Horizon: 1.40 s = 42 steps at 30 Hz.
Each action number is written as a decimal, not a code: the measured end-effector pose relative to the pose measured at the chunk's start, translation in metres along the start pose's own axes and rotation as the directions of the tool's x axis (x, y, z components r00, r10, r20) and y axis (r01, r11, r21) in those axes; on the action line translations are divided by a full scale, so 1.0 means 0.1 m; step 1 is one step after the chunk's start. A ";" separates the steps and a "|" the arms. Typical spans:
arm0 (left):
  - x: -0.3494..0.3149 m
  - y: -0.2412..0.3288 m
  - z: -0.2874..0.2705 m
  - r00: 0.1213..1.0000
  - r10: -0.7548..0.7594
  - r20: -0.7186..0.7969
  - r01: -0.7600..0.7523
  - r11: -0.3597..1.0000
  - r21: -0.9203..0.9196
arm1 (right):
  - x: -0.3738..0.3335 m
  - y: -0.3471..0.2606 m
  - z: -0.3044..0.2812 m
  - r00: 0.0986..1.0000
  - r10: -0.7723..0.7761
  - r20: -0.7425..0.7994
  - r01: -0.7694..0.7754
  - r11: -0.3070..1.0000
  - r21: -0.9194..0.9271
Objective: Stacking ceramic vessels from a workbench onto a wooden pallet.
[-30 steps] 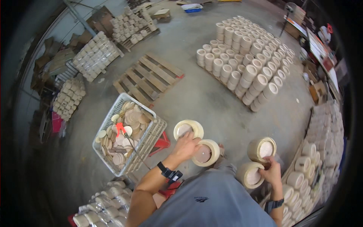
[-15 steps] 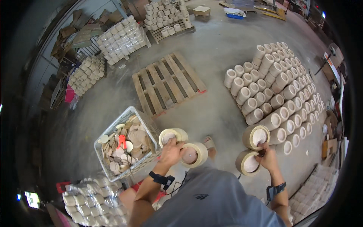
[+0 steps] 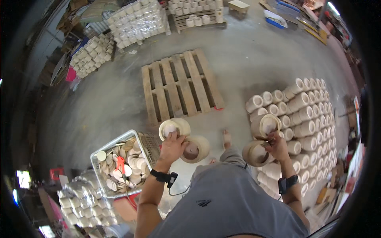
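Observation:
My left hand (image 3: 172, 146) grips two pale wooden cylinders together, its fingers hooked into their hollow ends. One left cylinder (image 3: 183, 126) is farther away, and the other left cylinder (image 3: 202, 149) is nearer and to the right. On the right, my right hand (image 3: 278, 146) pinches the adjoining rims of another pair: a far cylinder (image 3: 257, 126) above a near cylinder (image 3: 248, 152). Each shows a recessed round disc inside its end. Both pairs hang above the floor, one on either side of my body. Fingertips inside the rims are partly hidden.
An empty wooden pallet (image 3: 182, 85) lies ahead. To my left stands a grey plastic crate (image 3: 95, 160) of wooden discs with an orange-red tool (image 3: 120, 163) on top. Stacked cylinders (image 3: 307, 115) rise close on my right. Wrapped stacks (image 3: 139, 20) stand at the far left.
The view has shifted, with the right-hand stack now lower and closer to the held cylinders. My feet have changed position. Both hands keep hold of their pairs.

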<state>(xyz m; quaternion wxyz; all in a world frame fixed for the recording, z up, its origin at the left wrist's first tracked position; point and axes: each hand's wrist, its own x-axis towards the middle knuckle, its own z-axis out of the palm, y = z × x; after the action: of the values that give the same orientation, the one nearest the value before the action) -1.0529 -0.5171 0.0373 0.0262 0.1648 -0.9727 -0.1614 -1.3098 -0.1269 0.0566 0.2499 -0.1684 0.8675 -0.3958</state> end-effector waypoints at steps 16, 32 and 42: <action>1.37 -1.43 -0.87 0.882 -0.463 -0.091 0.471 0.872 0.133 | 3.96 -1.68 0.98 0.893 -0.237 0.383 0.348 0.903 -0.252; 2.45 -4.16 -0.82 0.789 -0.614 -0.021 0.613 0.789 -0.045 | 5.75 -3.62 3.21 0.837 -0.257 0.484 0.454 0.819 -0.350; 3.72 -5.58 -1.34 0.882 -0.451 0.137 0.450 0.892 0.043 | 6.65 -4.56 4.39 0.852 -0.229 0.471 0.380 0.889 -0.256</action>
<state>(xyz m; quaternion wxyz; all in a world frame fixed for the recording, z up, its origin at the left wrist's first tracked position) -1.2160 -1.1792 -0.0170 -0.0827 0.3742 -0.9080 -0.1695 -1.5618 -1.0048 -0.0383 0.3342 -0.4289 0.8076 -0.2285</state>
